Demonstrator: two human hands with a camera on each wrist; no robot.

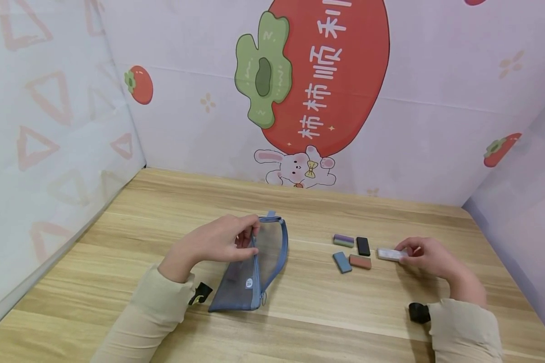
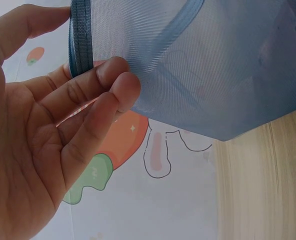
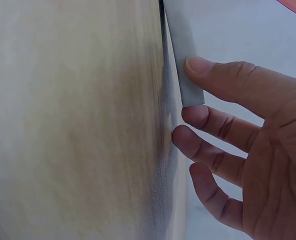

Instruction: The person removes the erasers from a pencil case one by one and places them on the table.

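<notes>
My left hand (image 1: 222, 239) pinches the zipped edge of a blue mesh pouch (image 1: 240, 282), which stands tilted on the table with its mouth spread. In the left wrist view, the thumb is at the zipper (image 2: 81, 37) and the other fingers lie against the mesh (image 2: 188, 95). Far to the right, my right hand (image 1: 433, 257) holds the near end of a pale eraser (image 1: 389, 254) between thumb and fingertips. The right wrist view shows this eraser (image 3: 184, 55) close over the tabletop, its far end cut off by the frame.
Left of the right hand lie a striped purple and green eraser (image 1: 343, 240), a black one, a blue one (image 1: 342, 262) and a reddish-brown one (image 1: 360, 261). Printed cloth walls (image 1: 186, 136) border the wooden table (image 1: 327, 312) at the back and sides.
</notes>
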